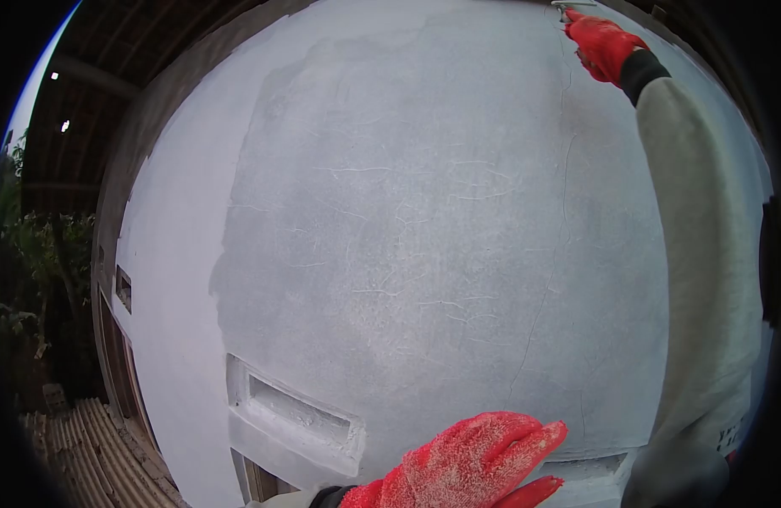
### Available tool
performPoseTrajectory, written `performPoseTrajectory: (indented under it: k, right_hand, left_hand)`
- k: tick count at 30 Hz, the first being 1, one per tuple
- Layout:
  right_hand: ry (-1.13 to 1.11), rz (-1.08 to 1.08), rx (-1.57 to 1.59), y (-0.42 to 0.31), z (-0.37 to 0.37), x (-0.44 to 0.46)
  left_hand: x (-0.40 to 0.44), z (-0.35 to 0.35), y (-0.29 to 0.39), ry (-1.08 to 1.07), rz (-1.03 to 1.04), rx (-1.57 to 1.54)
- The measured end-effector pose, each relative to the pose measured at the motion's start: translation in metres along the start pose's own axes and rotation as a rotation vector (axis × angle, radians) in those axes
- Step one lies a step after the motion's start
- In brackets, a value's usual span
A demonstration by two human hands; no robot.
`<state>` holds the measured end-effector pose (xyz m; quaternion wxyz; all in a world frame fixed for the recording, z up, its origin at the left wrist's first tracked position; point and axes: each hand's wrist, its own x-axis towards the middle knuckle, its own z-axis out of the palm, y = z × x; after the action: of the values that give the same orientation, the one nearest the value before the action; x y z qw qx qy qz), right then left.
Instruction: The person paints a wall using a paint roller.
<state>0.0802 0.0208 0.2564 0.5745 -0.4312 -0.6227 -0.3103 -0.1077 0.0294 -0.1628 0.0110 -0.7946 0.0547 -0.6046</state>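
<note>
In a red glove, my right hand (605, 46) is raised high at the upper right, fingers closed round what looks like a paint roller (574, 4). Only a bit of its pale frame shows at the top edge. My left hand (467, 461), in a red glove dusted with white, is at the bottom centre. Its fingers are stretched out and the thumb stands apart, with nothing held. Whether it touches the wall I cannot tell. The wall (390, 212) in front has a greyish patch with fine cracks, bordered by whiter paint at the left and top.
A recessed vent opening (297, 412) is low on the left of the wall, and another (585, 466) lies beyond my left hand. Corrugated roofing (94, 449) stretches below at the far left, with plants (47, 279) above it. A dark roof overhang (111, 76) is at the upper left.
</note>
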Motion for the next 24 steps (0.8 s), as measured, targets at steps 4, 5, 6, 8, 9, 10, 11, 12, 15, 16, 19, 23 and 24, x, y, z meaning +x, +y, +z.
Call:
performPoseTrajectory:
  k: [4, 5, 6, 8, 9, 10, 11, 12, 15, 16, 19, 23, 24]
  right_hand:
    - [-0.035, 0.055, -0.058, 0.003, -0.011, -0.042]
    - [-0.052, 0.121, -0.045, 0.001, -0.02, -0.062]
    - [-0.023, 0.122, -0.057, 0.004, -0.023, -0.069]
    - [0.002, 0.11, -0.076, 0.004, -0.026, -0.067]
    - [0.004, 0.08, -0.082, -0.002, -0.026, -0.058]
    - [0.001, 0.042, -0.086, -0.009, -0.022, -0.048]
    - [-0.007, -0.001, -0.083, -0.016, -0.015, -0.038]
    - [-0.02, -0.045, -0.082, -0.025, -0.006, -0.029]
    - [-0.048, -0.103, -0.082, -0.045, 0.025, -0.019]
    - [-0.059, -0.108, -0.083, -0.05, 0.033, -0.02]
    - [-0.068, -0.123, -0.101, -0.05, 0.048, -0.018]
    - [-0.057, -0.171, -0.296, -0.032, 0.038, -0.052]
    - [-0.033, -0.167, -0.371, -0.03, 0.035, -0.073]
  left_hand:
    - [-0.012, -0.015, 0.009, 0.009, 0.053, 0.027]
    - [-0.014, -0.025, 0.016, -0.051, -0.003, 0.057]
    - [-0.015, -0.031, 0.021, -0.109, -0.061, 0.089]
    - [-0.018, -0.025, 0.021, -0.069, -0.049, 0.052]
    - [-0.017, -0.021, 0.02, -0.031, -0.025, 0.024]
    - [-0.016, -0.018, 0.02, -0.031, -0.025, 0.029]
    - [-0.016, -0.015, 0.021, 0.013, 0.016, 0.037]
    - [-0.017, -0.013, 0.021, 0.035, 0.034, 0.039]
    - [-0.021, -0.011, 0.021, 0.011, 0.018, 0.084]
    - [-0.022, -0.011, 0.02, 0.012, 0.015, 0.084]
    - [-0.024, -0.012, 0.017, 0.017, -0.013, 0.079]
    - [-0.024, -0.026, 0.023, 0.0, -0.042, 0.079]
    - [-0.025, -0.031, 0.026, -0.011, -0.059, 0.092]
